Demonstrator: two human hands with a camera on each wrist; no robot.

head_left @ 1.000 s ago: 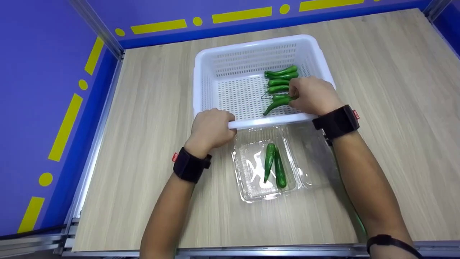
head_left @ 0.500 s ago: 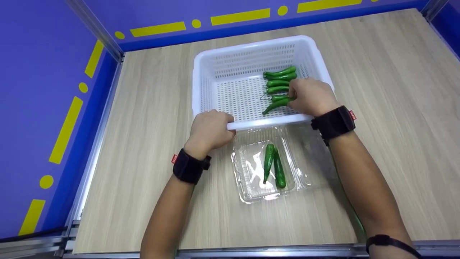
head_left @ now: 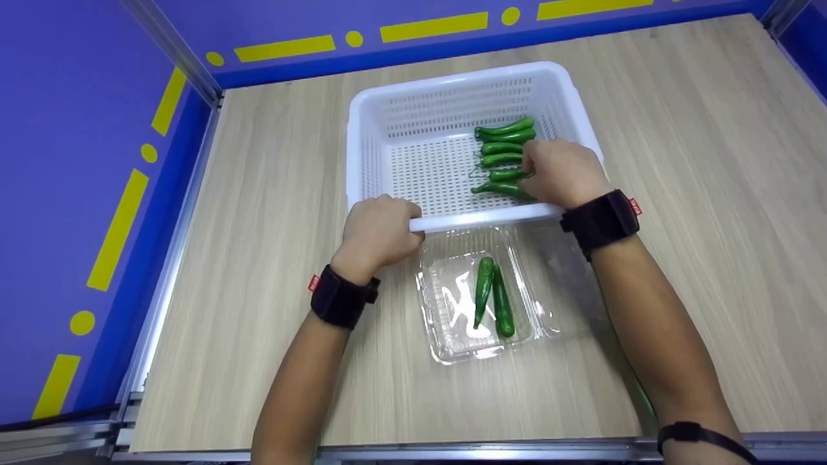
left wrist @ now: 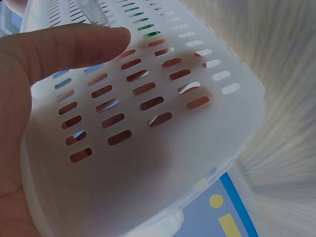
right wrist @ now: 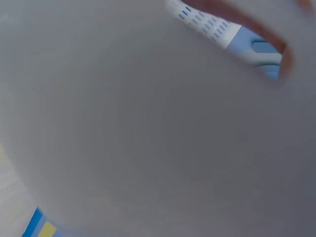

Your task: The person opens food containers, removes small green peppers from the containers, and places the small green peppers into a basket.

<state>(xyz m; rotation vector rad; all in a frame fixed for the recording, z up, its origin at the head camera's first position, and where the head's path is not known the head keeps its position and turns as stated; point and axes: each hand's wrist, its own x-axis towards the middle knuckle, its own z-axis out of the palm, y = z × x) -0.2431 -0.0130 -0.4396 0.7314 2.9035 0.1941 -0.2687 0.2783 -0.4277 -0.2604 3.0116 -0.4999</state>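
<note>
A white perforated plastic basket (head_left: 452, 219) stands on the table, its near rim gripped at the left corner by my left hand (head_left: 381, 232). In the left wrist view the thumb (left wrist: 84, 49) presses the outside of the basket's slotted wall (left wrist: 148, 182). My right hand (head_left: 563, 173) reaches over the near right rim, fingers curled down at the thick end of the nearest green chili pepper (head_left: 497, 188). Several more green chili peppers (head_left: 502, 148) lie side by side along the basket's right side. The right fingertips are hidden behind the hand; the basket wall fills most of the right wrist view.
Before the basket sits an open clear plastic clamshell box (head_left: 452, 342), holding two green peppers (head_left: 493, 297). Its lid (head_left: 572, 284) lies flat to the right, partly under the right forearm. Blue panels (head_left: 64, 194) border the table at left and back.
The nearest pepper in the basket has swung from a slant to nearly level, its thin end rising toward the others. Both hands stay about where they were.
</note>
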